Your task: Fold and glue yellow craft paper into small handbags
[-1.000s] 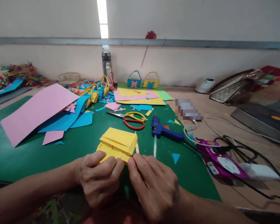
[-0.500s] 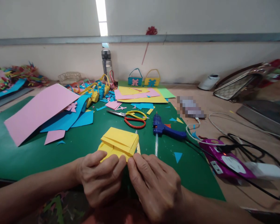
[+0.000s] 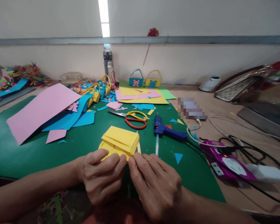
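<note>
View shifted slightly | hands (image 3: 105, 175) grip folded yellow paper (image 3: 121, 137) | underside hidden

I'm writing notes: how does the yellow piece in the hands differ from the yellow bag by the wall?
The yellow bag has a handle; the yellow piece shows none. The bag bears a blue bow; the piece shows none. The left hand and right hand hold the piece; the bag stands upright. Both are yellow.

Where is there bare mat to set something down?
Widest: the green mat between the large pink sheet and left forearm. Smaller: below the blue triangle, between the right hand and purple power strip. Crowded: the far side, with paper sheets and small bags.
</note>
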Motion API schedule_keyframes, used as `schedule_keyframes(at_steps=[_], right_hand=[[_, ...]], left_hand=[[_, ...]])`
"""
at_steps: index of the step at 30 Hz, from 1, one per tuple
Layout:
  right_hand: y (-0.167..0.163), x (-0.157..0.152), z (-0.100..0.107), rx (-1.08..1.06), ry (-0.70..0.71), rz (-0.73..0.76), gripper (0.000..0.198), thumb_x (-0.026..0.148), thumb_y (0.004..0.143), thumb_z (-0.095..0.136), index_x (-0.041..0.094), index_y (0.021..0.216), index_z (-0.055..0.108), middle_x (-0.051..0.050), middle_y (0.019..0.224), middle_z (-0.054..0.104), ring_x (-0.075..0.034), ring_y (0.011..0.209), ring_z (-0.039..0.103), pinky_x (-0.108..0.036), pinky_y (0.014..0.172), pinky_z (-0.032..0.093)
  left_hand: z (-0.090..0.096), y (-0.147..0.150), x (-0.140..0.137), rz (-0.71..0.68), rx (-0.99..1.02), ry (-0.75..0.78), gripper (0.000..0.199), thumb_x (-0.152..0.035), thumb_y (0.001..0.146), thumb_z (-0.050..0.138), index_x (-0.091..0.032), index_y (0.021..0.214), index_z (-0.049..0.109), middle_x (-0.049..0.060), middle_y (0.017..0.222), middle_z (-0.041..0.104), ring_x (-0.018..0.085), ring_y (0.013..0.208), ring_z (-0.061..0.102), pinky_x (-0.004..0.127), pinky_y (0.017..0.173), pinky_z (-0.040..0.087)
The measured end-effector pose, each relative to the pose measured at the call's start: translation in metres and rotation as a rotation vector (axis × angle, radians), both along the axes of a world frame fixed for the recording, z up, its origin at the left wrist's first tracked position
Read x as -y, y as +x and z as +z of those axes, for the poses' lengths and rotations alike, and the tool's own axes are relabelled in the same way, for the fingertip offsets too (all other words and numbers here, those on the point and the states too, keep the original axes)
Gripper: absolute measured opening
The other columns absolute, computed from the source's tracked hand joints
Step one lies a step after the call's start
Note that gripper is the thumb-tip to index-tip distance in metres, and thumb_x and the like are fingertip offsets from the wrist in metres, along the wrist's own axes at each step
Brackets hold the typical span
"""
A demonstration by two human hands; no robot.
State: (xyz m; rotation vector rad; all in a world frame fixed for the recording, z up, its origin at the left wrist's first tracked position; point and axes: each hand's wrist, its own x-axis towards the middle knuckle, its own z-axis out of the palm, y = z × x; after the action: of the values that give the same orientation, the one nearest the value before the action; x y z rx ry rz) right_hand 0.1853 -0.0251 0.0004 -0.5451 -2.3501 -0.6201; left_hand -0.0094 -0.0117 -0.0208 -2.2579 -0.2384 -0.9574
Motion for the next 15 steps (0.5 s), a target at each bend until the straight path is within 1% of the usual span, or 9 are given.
schedule_keyframes(at_steps=[5,10,15], right_hand=[[-0.0009,-0.0002,0.0001,0.002,0.012,0.013,0.033,0.005,0.079,0.033,0.002,0.086,0.065,-0.018,0.078,0.069,-0.024,0.067,0.065,-0.034,0.054,0.051],[0.0002,0.0006,0.0000,0.008,0.006,0.005,0.033,0.005,0.079,0.033,0.002,0.087,0.065,-0.018,0.079,0.070,-0.023,0.068,0.065,-0.034,0.056,0.052],[0.0001,-0.0004,-0.0001,-0.002,0.025,0.018,0.033,0.005,0.078,0.033,0.002,0.087,0.065,-0.017,0.078,0.070,-0.023,0.068,0.065,-0.033,0.056,0.052]], left_hand=[[-0.0007,-0.0010,0.0017,0.018,-0.010,-0.012,0.028,-0.025,0.080,0.037,-0.019,0.061,0.057,0.006,0.081,0.069,0.017,0.083,0.055,0.033,0.068,0.033],[0.0001,-0.0001,0.0016,-0.008,-0.013,-0.019,0.023,-0.023,0.075,0.042,-0.018,0.058,0.058,0.009,0.080,0.070,0.020,0.082,0.057,0.034,0.065,0.033],[-0.0017,0.0014,0.0008,-0.026,0.023,-0.013,0.025,-0.021,0.075,0.042,-0.018,0.054,0.056,0.010,0.076,0.070,0.020,0.079,0.057,0.034,0.065,0.034]])
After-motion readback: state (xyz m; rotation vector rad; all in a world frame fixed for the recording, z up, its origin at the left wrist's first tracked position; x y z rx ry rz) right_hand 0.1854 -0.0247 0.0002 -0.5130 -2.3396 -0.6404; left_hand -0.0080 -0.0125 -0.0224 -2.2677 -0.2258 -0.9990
